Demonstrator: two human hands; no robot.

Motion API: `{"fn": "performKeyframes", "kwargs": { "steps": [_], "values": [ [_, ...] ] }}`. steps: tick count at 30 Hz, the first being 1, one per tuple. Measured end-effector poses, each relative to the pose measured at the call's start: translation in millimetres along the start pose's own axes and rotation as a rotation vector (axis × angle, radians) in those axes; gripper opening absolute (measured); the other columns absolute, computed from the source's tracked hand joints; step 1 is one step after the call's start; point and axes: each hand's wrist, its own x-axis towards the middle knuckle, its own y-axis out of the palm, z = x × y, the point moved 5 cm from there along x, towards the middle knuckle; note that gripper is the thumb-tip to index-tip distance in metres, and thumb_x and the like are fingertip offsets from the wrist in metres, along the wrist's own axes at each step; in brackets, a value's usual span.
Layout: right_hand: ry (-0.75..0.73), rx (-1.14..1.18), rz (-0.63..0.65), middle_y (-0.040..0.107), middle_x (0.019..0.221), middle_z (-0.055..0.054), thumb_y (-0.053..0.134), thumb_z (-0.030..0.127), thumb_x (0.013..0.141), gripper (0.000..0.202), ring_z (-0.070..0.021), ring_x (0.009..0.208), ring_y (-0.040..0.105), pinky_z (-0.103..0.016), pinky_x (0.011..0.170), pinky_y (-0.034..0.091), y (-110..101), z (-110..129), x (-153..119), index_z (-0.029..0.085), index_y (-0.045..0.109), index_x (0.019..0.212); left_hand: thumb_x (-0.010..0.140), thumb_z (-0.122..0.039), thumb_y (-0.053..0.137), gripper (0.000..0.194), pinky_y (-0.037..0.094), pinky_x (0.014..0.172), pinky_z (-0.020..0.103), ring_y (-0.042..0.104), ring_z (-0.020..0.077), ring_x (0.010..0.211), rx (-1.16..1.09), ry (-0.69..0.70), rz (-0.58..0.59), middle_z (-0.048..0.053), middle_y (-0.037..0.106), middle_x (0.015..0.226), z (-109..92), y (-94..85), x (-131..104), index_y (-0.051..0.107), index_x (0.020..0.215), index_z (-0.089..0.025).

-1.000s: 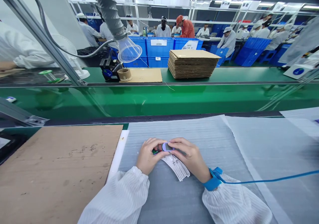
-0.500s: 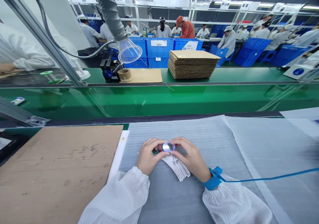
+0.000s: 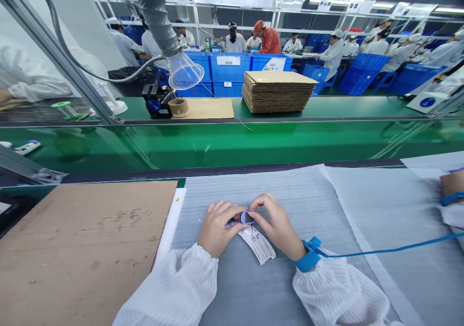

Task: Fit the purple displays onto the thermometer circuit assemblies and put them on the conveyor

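Small purple part [image 3: 243, 217] w/ dark screen is clamped btwn L hand [image 3: 219, 229] thumb & fingers, just above the bench. R hand [image 3: 277, 227] thumb & index tips are close together at its R end; whether they're pinching it can't be told. Curved white piece [image 3: 258, 246] w/ print is seen just below; any join to purple part is hidden.

For good handling, purple part is best gripped by its rim, lightly & level, w/ screen untouched & any wires unpinched.

Edges: cardboard [image 3: 90, 239] & white strip [image 3: 169, 227] lie L of L hand, nr the sleeve, so wide L swings are best avoided. More room is given to the R, over foam sheet [image 3: 308, 287], but blue cord [image 3: 384, 250] runs R from wrist strap [image 3: 308, 256] & a co-worker's hand [image 3: 452, 183] is seen at far R.
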Motion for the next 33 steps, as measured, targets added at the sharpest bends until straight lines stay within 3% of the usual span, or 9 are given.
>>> {"fn": "performKeyframes", "kwargs": {
  "steps": [22, 33],
  "values": [
    [0.0, -0.043, 0.064, 0.052, 0.081, -0.003, 0.044, 0.013, 0.087, 0.008, -0.0172, 0.08, 0.048, -0.03, 0.07, 0.041, 2.5, 2.6, 0.4, 0.019, 0.048, 0.085, 0.075, -0.032, 0.066, 0.021, 0.031, 0.071, 0.03, 0.051, 0.0177, 0.077, -0.017, 0.004, -0.004, 0.0, 0.057, 0.074, -0.8, -0.1, -0.9, 0.063, 0.096, -0.026],
    [-0.064, -0.083, 0.105, 0.05, 0.08, -0.004, 0.04, 0.011, 0.088, 0.008, -0.0177, 0.075, 0.045, -0.032, 0.068, 0.038, 9.0, 8.0, -3.7, 0.019, 0.042, 0.084, 0.071, -0.036, 0.069, 0.024, 0.035, 0.075, 0.031, 0.05, 0.0185, 0.082, -0.062, -0.137, -0.157, 0.0, 0.056, 0.079, 4.6, -4.9, -3.2, 0.064, 0.092, -0.025]
  ]
}}
